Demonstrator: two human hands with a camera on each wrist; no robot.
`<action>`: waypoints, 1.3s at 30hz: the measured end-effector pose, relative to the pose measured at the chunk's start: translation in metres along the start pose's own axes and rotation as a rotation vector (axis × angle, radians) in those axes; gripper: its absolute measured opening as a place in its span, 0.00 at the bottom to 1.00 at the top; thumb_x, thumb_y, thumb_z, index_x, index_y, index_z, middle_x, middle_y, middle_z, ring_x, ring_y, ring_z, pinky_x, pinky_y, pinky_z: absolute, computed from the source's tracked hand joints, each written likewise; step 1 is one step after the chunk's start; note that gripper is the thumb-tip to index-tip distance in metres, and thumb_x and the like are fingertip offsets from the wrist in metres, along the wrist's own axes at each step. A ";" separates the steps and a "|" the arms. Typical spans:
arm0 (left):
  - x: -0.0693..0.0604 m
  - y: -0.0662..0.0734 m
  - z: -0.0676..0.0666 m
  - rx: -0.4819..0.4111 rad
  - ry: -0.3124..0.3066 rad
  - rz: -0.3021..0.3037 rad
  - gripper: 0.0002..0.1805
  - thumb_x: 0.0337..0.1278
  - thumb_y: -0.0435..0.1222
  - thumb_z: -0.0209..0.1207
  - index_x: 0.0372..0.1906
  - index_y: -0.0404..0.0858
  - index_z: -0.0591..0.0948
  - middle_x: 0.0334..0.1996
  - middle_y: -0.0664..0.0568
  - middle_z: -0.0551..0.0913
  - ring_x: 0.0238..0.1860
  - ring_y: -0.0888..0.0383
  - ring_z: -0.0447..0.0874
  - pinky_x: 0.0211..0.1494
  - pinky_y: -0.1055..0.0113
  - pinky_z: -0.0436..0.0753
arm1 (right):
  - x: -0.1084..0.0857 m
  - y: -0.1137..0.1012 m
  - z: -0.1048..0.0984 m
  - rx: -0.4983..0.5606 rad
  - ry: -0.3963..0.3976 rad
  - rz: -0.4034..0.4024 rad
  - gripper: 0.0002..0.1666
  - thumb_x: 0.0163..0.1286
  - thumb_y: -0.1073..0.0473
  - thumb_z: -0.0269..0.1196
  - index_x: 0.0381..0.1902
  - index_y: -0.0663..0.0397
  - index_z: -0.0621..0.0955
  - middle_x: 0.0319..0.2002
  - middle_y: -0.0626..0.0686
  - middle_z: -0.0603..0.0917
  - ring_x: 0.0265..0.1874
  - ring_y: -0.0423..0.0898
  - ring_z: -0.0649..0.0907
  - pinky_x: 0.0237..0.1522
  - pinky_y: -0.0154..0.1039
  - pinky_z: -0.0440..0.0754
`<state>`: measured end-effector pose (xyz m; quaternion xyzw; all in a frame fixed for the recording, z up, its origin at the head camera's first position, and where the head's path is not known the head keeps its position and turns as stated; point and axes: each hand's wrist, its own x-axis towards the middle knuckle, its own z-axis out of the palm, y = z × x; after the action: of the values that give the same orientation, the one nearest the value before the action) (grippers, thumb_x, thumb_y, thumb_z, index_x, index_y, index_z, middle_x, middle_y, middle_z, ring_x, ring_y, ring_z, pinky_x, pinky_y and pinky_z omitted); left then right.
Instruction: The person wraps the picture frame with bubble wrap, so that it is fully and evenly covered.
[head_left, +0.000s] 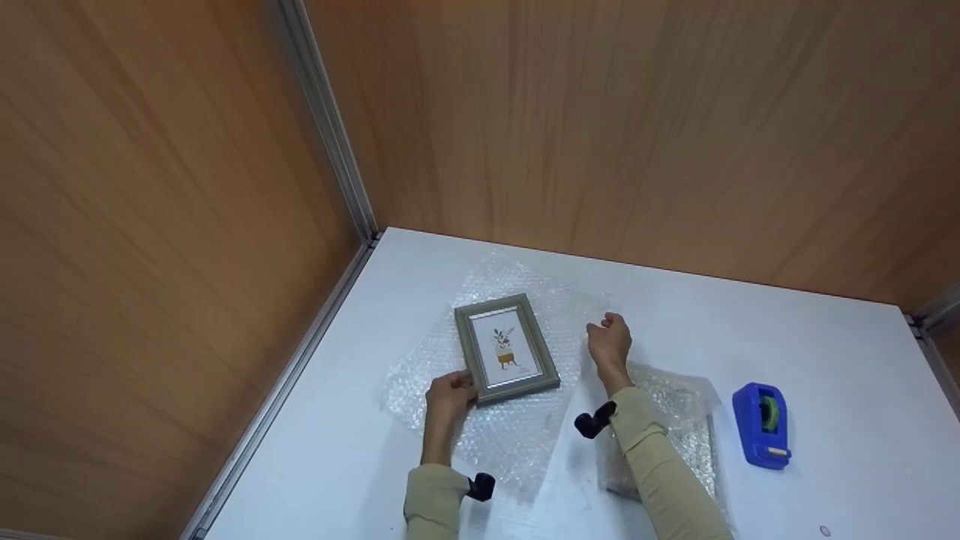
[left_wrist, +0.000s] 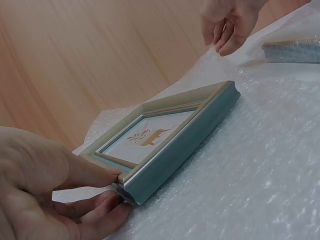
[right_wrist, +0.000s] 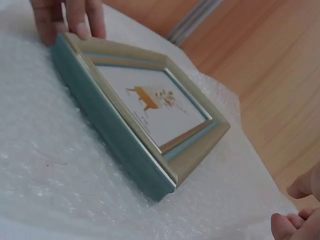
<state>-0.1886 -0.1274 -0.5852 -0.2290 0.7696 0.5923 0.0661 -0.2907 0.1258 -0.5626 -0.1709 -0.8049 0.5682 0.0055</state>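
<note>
A picture frame (head_left: 507, 349) with a plant print lies face up on a sheet of bubble wrap (head_left: 517, 457). My left hand (head_left: 448, 397) pinches its near left corner, thumb on top and fingers at the underside in the left wrist view (left_wrist: 122, 177). To the right of the frame, my right hand (head_left: 609, 345) has its fingers curled at the sheet's right corner. The wrap rises to those fingertips in the left wrist view, so the hand (left_wrist: 231, 25) appears to pinch it. In the right wrist view, only part of this hand (right_wrist: 302, 212) shows.
Under my right forearm lies a flat item in bubble wrap (head_left: 679, 397), partly hidden by the sleeve. Farther right stands a blue tape dispenser (head_left: 750, 424) with a green roll. Wooden panels (head_left: 637, 135) border the white table (head_left: 315, 442) at the back and left.
</note>
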 end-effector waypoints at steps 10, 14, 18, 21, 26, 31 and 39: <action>0.000 -0.002 -0.001 0.008 0.012 -0.017 0.18 0.56 0.31 0.60 0.53 0.33 0.80 0.43 0.44 0.85 0.41 0.54 0.84 0.45 0.64 0.84 | -0.001 0.009 0.009 0.020 0.044 -0.009 0.18 0.69 0.61 0.57 0.54 0.64 0.79 0.48 0.64 0.83 0.46 0.53 0.83 0.42 0.38 0.81; 0.000 -0.003 -0.002 0.009 0.013 -0.014 0.18 0.56 0.31 0.61 0.53 0.32 0.80 0.43 0.43 0.85 0.41 0.54 0.85 0.44 0.64 0.84 | -0.005 0.006 0.016 0.067 0.052 -0.063 0.14 0.67 0.61 0.60 0.48 0.62 0.82 0.42 0.60 0.86 0.37 0.46 0.83 0.33 0.30 0.78; 0.001 -0.003 -0.002 0.004 0.016 -0.002 0.18 0.55 0.30 0.61 0.53 0.31 0.80 0.44 0.42 0.85 0.41 0.53 0.85 0.44 0.64 0.85 | -0.011 0.002 0.022 0.090 0.011 -0.127 0.13 0.68 0.60 0.61 0.47 0.60 0.83 0.41 0.59 0.86 0.38 0.46 0.84 0.34 0.29 0.78; 0.001 -0.003 -0.002 0.000 0.018 0.011 0.19 0.55 0.30 0.61 0.53 0.30 0.80 0.44 0.41 0.85 0.41 0.54 0.84 0.43 0.65 0.85 | -0.016 -0.002 0.027 0.090 -0.018 -0.174 0.12 0.68 0.59 0.61 0.46 0.59 0.83 0.42 0.58 0.86 0.41 0.47 0.84 0.37 0.31 0.79; 0.000 -0.002 -0.002 0.014 0.022 0.033 0.20 0.53 0.30 0.62 0.53 0.29 0.80 0.41 0.41 0.85 0.37 0.54 0.85 0.40 0.66 0.84 | -0.025 -0.007 0.034 0.061 -0.039 -0.252 0.11 0.67 0.60 0.63 0.44 0.58 0.84 0.40 0.57 0.86 0.39 0.47 0.84 0.37 0.31 0.80; 0.000 0.000 -0.001 0.017 0.031 0.005 0.20 0.53 0.31 0.62 0.53 0.31 0.80 0.40 0.44 0.85 0.36 0.56 0.85 0.39 0.68 0.84 | -0.034 -0.009 0.043 0.026 -0.046 -0.300 0.09 0.65 0.60 0.64 0.42 0.57 0.85 0.39 0.56 0.87 0.38 0.47 0.84 0.37 0.32 0.80; -0.001 0.000 0.000 -0.007 0.024 -0.009 0.19 0.53 0.30 0.62 0.52 0.31 0.80 0.41 0.43 0.85 0.37 0.55 0.85 0.40 0.66 0.85 | -0.044 -0.006 0.063 -0.040 -0.096 -0.351 0.08 0.65 0.63 0.64 0.40 0.56 0.86 0.38 0.54 0.87 0.37 0.46 0.83 0.40 0.37 0.82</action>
<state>-0.1880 -0.1272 -0.5844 -0.2396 0.7674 0.5919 0.0586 -0.2639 0.0545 -0.5711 -0.0005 -0.8329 0.5498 0.0630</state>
